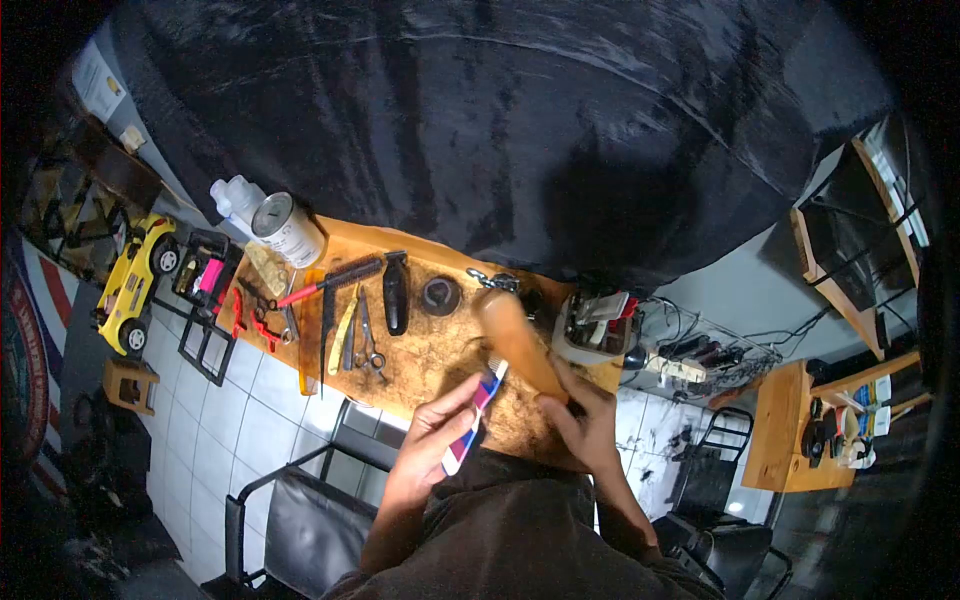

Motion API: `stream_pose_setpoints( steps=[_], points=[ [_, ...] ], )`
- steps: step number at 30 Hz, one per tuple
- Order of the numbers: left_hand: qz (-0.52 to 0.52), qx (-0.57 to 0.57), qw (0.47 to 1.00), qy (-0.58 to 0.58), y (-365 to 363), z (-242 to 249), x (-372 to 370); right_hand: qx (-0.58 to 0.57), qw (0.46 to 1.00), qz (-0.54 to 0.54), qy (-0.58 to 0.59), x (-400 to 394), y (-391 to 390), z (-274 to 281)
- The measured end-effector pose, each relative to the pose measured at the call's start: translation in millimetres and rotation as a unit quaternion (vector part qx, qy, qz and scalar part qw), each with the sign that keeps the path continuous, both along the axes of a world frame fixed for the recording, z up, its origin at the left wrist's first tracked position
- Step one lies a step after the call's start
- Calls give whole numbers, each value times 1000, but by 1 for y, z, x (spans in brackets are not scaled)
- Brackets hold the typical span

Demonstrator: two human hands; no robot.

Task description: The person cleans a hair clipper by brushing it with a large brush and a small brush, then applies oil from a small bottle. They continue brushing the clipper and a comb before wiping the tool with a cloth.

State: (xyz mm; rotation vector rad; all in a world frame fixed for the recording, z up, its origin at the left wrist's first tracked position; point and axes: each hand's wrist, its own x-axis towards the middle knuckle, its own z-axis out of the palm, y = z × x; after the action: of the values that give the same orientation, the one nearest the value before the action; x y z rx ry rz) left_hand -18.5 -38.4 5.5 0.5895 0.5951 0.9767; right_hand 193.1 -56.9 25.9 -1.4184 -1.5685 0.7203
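Observation:
My left hand (432,440) is wrapped round the handle of a purple, white and blue toothbrush (482,398), its bristle head up. My right hand (582,420) grips a long, brown, wooden-looking piece with a rounded end (525,350); it is partly blurred, and its exact kind cannot be made out. The toothbrush bristles are at the near side of that piece, close to or touching it. Both are held over a wooden table (425,355) strewn with dark hair clippings. Left of my hands lie scissors (367,335), a yellow-handled razor (343,330) and a black hair clipper (397,295).
A round black container (440,294), a red-handled round brush (335,278), red clips (265,333), an orange comb (311,345) and a can (288,230) stand or lie on the table. A bin of items (595,335) is at the right, a black chair (315,520) below left.

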Motion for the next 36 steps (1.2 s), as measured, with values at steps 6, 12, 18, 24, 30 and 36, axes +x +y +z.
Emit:
stream_pose_setpoints(
  steps=[6,12,18,24,30,36],
  points=[
    [25,-144,985,-86,4,-6,-1,-63,995,70,15,9,-12,6],
    [46,-133,990,-31,8,-12,1,-74,941,327,-46,-5,-14,15],
    [-36,11,996,76,-11,-16,-7,31,990,91,-102,9,-4,3],
    [-14,185,943,277,-14,-6,-5,-4,996,-88,4,9,5,8],
    [-67,237,894,375,-11,9,-15,-68,972,-17,226,-5,-6,-10],
    [-243,236,859,385,-3,5,-32,-138,961,14,241,-7,-8,-7]
  ],
)
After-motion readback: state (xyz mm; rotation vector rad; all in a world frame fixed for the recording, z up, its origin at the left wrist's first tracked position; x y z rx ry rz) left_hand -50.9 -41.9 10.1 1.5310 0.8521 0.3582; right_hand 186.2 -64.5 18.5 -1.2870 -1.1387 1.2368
